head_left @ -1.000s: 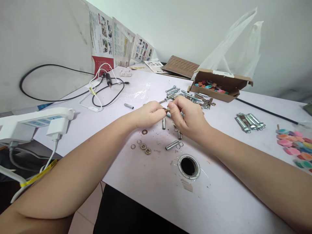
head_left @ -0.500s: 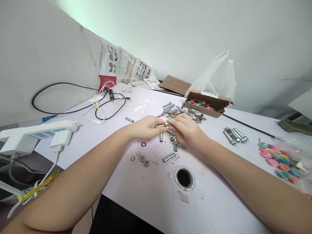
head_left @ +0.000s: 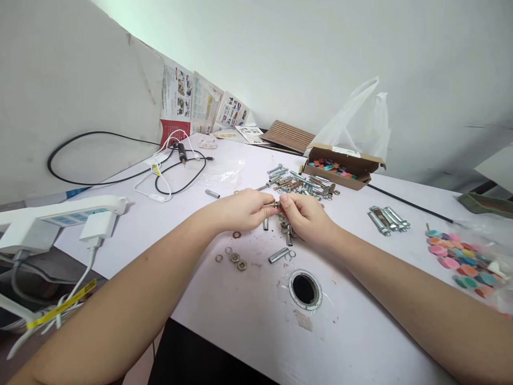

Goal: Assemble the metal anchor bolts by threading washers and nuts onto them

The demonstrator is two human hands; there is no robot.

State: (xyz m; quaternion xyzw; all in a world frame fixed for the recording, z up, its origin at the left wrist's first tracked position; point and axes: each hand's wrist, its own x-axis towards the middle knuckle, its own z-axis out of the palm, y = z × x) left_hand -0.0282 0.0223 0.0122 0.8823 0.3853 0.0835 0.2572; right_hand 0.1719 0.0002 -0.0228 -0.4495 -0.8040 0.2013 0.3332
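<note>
My left hand [head_left: 239, 210] and my right hand [head_left: 305, 215] meet over the white table [head_left: 240, 310], fingers pinched together on a small bolt [head_left: 272, 204] held between them. Under the hands lie loose metal sleeves [head_left: 279, 255], washers and nuts [head_left: 236, 259]. A pile of bolts and sleeves [head_left: 298, 184] sits just beyond the hands. A set of assembled anchor bolts [head_left: 388, 219] lies to the right.
A round cable hole [head_left: 304, 289] opens in the table near its front edge. A cardboard box of coloured pieces [head_left: 340, 167] stands at the back, with a plastic bag [head_left: 356, 120] behind. Coloured discs [head_left: 460, 262] lie far right. Cables [head_left: 176, 171] and a power strip [head_left: 60, 214] are left.
The view tilted up and back, so the table sits lower in frame. Both hands stay pinched on the bolt, with the right fingers shifting slightly along it.
</note>
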